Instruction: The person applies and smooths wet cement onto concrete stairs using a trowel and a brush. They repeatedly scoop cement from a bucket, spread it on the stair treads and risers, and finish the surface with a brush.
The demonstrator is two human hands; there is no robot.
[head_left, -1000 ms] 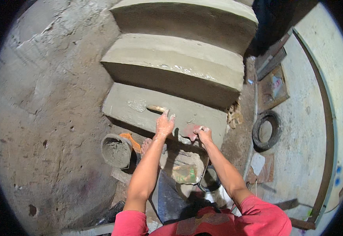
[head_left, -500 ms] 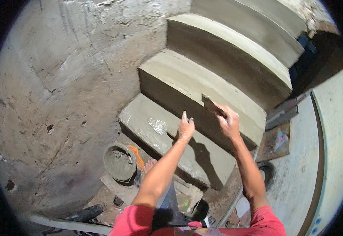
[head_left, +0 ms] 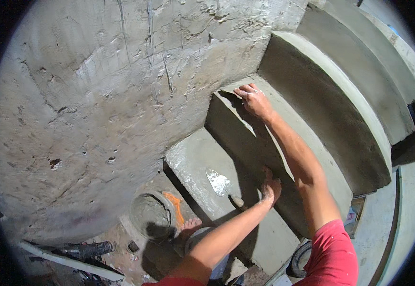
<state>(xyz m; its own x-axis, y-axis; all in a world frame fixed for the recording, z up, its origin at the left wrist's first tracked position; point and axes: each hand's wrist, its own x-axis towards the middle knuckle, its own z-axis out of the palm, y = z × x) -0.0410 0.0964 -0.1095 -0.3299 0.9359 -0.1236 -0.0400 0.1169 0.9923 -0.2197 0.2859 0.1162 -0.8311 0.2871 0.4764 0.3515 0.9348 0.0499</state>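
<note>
My right hand (head_left: 255, 101) is at the front edge of the middle cement step (head_left: 307, 138), close to the wall. Its fingers are bent together over the edge; a dark patch beneath them blends with the arm's shadow, so what they hold is unclear. Lower down, my left hand (head_left: 270, 189) is in front of that step's riser, fingers apart and holding nothing. A trowel (head_left: 218, 182) with a shiny blade and short handle lies on the wet lower step (head_left: 195, 155), left of my left hand.
A bucket (head_left: 172, 213) of grey mortar stands below the lower step, an orange cloth or plastic piece (head_left: 176, 207) beside it. My bare foot (head_left: 191, 227) is close by. A rough plastered wall (head_left: 88, 128) rises at left; more steps (head_left: 331, 100) climb to the right.
My right hand has moved left along the middle step's edge toward the wall; the dark flat piece it held is no longer distinct. My left hand has shifted away from the trowel. The view has turned left.
</note>
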